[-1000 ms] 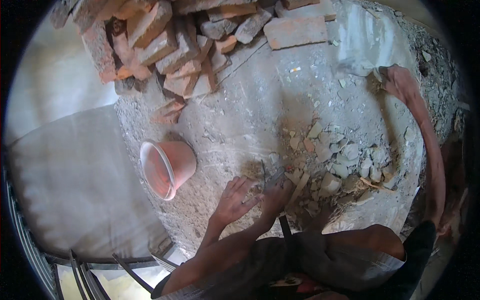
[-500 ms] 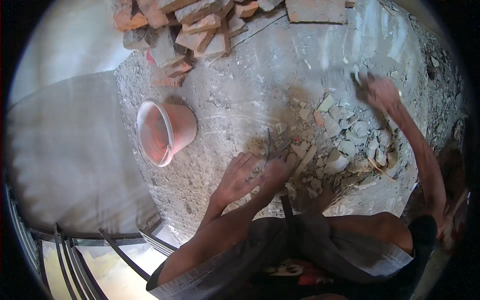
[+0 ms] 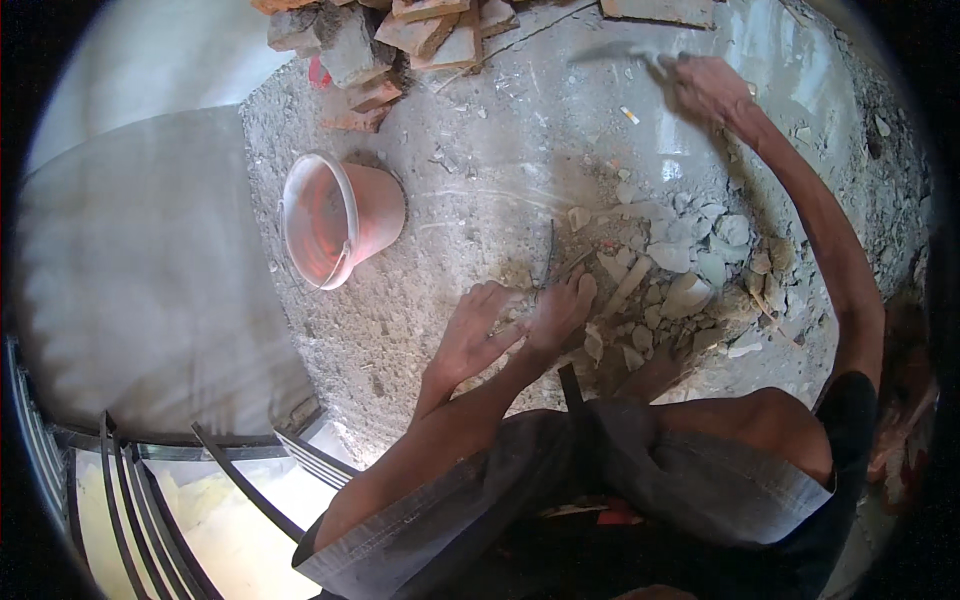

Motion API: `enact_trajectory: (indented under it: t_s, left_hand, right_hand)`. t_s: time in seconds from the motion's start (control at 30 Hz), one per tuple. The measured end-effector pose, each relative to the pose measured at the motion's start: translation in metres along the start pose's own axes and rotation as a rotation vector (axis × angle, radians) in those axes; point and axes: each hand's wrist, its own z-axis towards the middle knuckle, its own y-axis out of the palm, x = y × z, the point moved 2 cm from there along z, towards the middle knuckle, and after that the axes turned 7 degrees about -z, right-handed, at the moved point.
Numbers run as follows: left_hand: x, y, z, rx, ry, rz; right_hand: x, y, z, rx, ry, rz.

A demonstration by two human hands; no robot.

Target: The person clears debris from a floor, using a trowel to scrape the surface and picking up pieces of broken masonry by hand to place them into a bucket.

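My right hand (image 3: 712, 90) is stretched far out at the upper right, fingers wrapped round the handle of a trowel (image 3: 608, 50). The trowel's grey blade points left and is smeared by motion, low over the dusty floor (image 3: 480, 150). My left hand (image 3: 472, 330) rests near the ground beside my left bare foot (image 3: 562, 308), fingers loosely apart, with nothing seen in it. A heap of broken plaster and rubble (image 3: 700, 240) lies between my feet and the right arm. A thin dark strip (image 3: 551, 250) lies just beyond the left foot.
A pinkish bucket (image 3: 375, 210) with a wire handle stands tilted toward the left, its inside showing. Stacked broken bricks (image 3: 350, 50) fill the far left, and a flat slab (image 3: 660, 10) lies at the far edge. Dark metal bars (image 3: 245, 480) stand at the lower left.
My right hand has swept the trowel away and to the left, from beside the rubble to near the flat slab. The view has shifted slightly. The left hand stays by the foot.
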Motion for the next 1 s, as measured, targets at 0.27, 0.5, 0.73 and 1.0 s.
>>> enact_trajectory:
  t_s: [0.27, 0.5, 0.73, 1.0]
  left_hand:
    - [-0.012, 0.001, -0.007, 0.01, -0.022, -0.016]
    - [-0.001, -0.004, 0.005, -0.01, 0.005, 0.028]
    - [0.024, 0.015, 0.055, -0.156, 0.134, 0.04]
    - [0.048, 0.026, 0.09, -0.33, 0.123, -0.053]
  right_hand:
    - [-0.062, -0.027, -0.144, -0.204, -0.252, 0.074]
    - [0.126, 0.021, -0.207, -0.013, 0.542, 0.012]
    - [0.104, 0.005, -0.31, -0.369, 0.745, 0.057]
    - [-0.022, -0.04, -0.388, -0.201, 0.938, 0.223]
